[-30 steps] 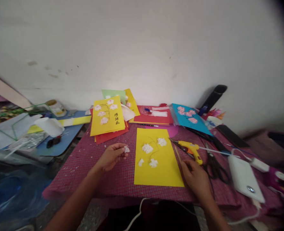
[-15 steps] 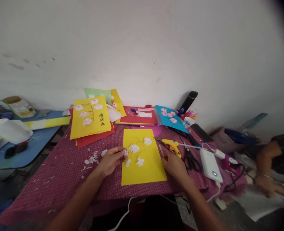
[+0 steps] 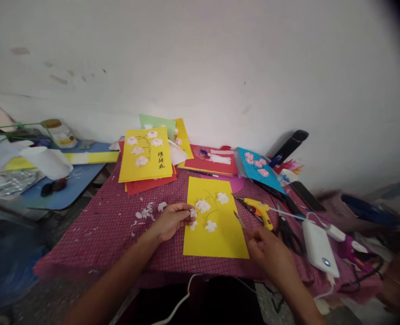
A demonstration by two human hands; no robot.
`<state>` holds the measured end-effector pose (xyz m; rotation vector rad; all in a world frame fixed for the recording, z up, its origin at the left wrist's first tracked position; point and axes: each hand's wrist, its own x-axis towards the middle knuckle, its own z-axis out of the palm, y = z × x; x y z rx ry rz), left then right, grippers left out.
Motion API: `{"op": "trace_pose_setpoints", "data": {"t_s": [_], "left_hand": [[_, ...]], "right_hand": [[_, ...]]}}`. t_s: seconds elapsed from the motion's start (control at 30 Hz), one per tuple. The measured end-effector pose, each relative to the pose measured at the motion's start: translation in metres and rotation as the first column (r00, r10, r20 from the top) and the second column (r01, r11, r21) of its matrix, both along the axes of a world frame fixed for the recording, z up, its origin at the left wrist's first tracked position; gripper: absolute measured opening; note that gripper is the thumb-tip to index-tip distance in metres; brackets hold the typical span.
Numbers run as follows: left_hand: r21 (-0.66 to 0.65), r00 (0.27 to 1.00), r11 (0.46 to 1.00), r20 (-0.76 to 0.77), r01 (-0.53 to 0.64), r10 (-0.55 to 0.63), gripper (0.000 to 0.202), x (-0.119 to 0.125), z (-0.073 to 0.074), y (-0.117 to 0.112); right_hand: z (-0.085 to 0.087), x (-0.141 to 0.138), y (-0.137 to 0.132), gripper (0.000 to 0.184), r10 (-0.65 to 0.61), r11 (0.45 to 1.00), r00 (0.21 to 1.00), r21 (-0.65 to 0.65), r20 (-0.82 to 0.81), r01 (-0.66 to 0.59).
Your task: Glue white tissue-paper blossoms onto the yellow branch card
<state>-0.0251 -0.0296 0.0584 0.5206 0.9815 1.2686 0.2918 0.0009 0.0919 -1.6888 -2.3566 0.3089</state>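
My left hand [image 3: 174, 220] pinches a small white paper flower [image 3: 193, 212] between thumb and fingertips, over the left edge of a yellow sheet [image 3: 216, 246]. On the sheet are thin drawn stems and several white crumpled-paper blossoms [image 3: 203, 206]. Beside the sheet's right edge, my right hand [image 3: 267, 250] is closed round a slim pointed tool, apparently tweezers [image 3: 239, 220], whose tips point up and left over the paper. A yellow glue gun [image 3: 261, 211] lies just beyond this hand, with black scissors [image 3: 290, 232] to its right.
White paper scraps [image 3: 145, 213] lie left of my left hand. Finished flower cards [image 3: 146, 155] are stacked at the back left, and a blue card [image 3: 261, 170] lies at the back right. A white power bank [image 3: 321, 248] with cables sits at right. Another person's arm [image 3: 398, 280] shows at far right.
The view has swung left, so the table appears farther right. My right hand has drawn slightly away from the sheet's edge, showing more of the tool. My left hand still pinches the flower.
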Motion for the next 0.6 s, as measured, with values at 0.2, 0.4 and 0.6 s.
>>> {"op": "trace_pose_setpoints", "data": {"t_s": [0.2, 0.4, 0.6], "left_hand": [[-0.008, 1.000, 1.000, -0.008, -0.005, 0.005, 0.039, 0.001, -0.001, 0.000], [0.034, 0.999, 0.999, -0.030, 0.034, -0.033, 0.032, 0.002, -0.003, -0.002], [0.064, 0.994, 0.994, -0.077, 0.086, -0.081, 0.029, 0.005, -0.002, -0.002]], "right_hand": [[-0.008, -0.047, -0.042, 0.011, 0.105, 0.983, 0.940, -0.112, -0.324, -0.148], [-0.011, -0.068, -0.038, 0.009, 0.080, 0.993, 0.941, -0.051, -0.329, -0.102], [-0.008, -0.071, -0.034, 0.008, 0.081, 0.992, 0.949, -0.073, -0.305, -0.108]]}}
